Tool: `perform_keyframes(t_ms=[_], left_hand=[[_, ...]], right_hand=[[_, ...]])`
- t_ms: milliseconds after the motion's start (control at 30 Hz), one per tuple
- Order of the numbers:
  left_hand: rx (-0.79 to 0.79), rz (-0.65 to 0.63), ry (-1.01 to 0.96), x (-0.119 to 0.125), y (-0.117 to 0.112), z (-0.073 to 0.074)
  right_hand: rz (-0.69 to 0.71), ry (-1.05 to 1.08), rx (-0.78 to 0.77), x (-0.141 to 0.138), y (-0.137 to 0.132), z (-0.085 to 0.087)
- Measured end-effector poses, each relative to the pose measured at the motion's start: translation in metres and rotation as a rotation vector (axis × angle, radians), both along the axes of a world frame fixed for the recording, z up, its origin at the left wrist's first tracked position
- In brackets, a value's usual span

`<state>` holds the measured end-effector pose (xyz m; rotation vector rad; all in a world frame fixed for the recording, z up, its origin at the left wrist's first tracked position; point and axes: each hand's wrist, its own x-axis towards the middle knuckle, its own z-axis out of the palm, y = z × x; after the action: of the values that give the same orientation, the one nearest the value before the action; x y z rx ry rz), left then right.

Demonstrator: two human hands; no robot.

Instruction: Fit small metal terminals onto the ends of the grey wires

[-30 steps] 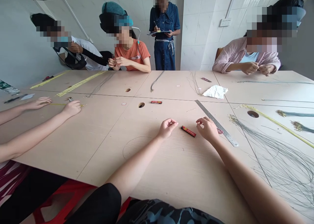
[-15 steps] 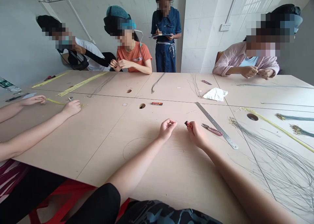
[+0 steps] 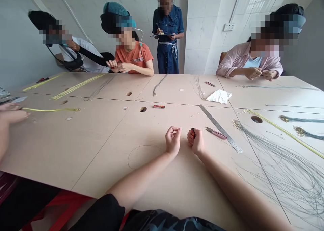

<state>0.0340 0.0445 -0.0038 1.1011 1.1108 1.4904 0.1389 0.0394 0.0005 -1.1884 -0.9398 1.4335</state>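
My left hand (image 3: 173, 140) is raised a little above the table in a pinch, thumb against fingertips. A tiny end shows at the fingertips, apparently of a thin grey cord (image 3: 128, 155) that curves in a loop on the table left of my wrist. My right hand (image 3: 196, 142) is closed in a fist around a small black-and-red lighter (image 3: 193, 133), mostly hidden by the fingers. A narrow gap separates the two hands. Just right of the right hand lie thread snips (image 3: 216, 133) and a steel ruler (image 3: 220, 128).
A small red-and-black stick (image 3: 159, 106) lies near a table hole (image 3: 143, 109). Rightward are a tangled bundle of grey cords (image 3: 275, 150), yellow cords (image 3: 286, 129) and crumpled white tissue (image 3: 219, 96). A co-worker's hands (image 3: 12, 112) are at left; other people are across the table.
My right hand has turned and closed more around the lighter, moving slightly left. My left hand has tilted more upright. At left, the co-worker's hands have drawn away along the yellow cord.
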Motion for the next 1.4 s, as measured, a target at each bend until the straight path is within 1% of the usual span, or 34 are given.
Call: perform_keyframes(t_ms=[133,233,367,433,600,733,833,967,1100,1400], left_hand=[[-0.021,0.045,-0.014,0.003,0.003,-0.005],[0.013,0.086,-0.052,0.002,0.005,-0.006],[0.078,0.002,-0.065,-0.002,0.003,-0.003],[0.086,-0.03,-0.066,-0.003,0.003,-0.002],[0.077,-0.046,-0.059,-0.002,0.001,0.0],[0.098,-0.079,-0.006,-0.002,-0.001,-0.001],[0.098,-0.074,0.014,-0.002,-0.002,-0.001],[0.108,-0.06,0.023,-0.002,-0.001,-0.002],[0.125,-0.072,0.034,-0.002,-0.001,-0.001],[0.11,-0.087,0.04,-0.002,-0.001,0.0]], right_hand=[[-0.059,-0.074,0.048,-0.009,0.005,-0.003],[-0.067,-0.165,0.123,-0.011,0.004,-0.007],[-0.031,-0.25,0.22,-0.005,0.004,-0.013],[-0.003,-0.271,0.25,-0.001,0.005,-0.015],[0.067,-0.302,0.303,0.006,0.007,-0.022],[0.079,-0.314,0.318,0.007,0.006,-0.026],[0.085,-0.317,0.316,0.007,0.006,-0.025],[0.091,-0.307,0.299,0.006,0.005,-0.018],[0.086,-0.299,0.281,0.003,0.004,-0.012],[0.086,-0.301,0.262,0.003,0.004,-0.008]])
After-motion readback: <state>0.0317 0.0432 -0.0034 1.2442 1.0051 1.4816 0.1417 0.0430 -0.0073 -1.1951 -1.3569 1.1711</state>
